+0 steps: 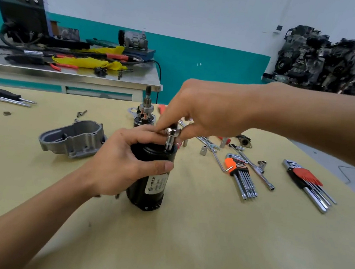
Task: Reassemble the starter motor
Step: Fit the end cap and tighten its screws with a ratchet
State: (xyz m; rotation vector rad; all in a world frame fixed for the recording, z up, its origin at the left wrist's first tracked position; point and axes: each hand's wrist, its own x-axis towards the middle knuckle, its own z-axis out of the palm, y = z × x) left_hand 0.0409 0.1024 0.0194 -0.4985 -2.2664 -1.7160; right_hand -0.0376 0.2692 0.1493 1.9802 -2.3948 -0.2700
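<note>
Both hands engage the starter motor body point(146, 188), standing upright on the surface point(205, 236). Left hand point(125, 159) grips its upper casing; right hand point(205, 113), directly above, pinches a socket driver point(170, 141) seated on its top.

You get bright, even light with only soft, faint shadows on the table point(205, 236). Your wide lens curves the table's edges and bends the far wall point(207, 10); the engine pile point(333, 61) at upper right looks smeared and soft.

Table point(205, 236) w/ motor body point(146, 188), alu cover point(73, 138), hex-key sets point(241, 174).
</note>
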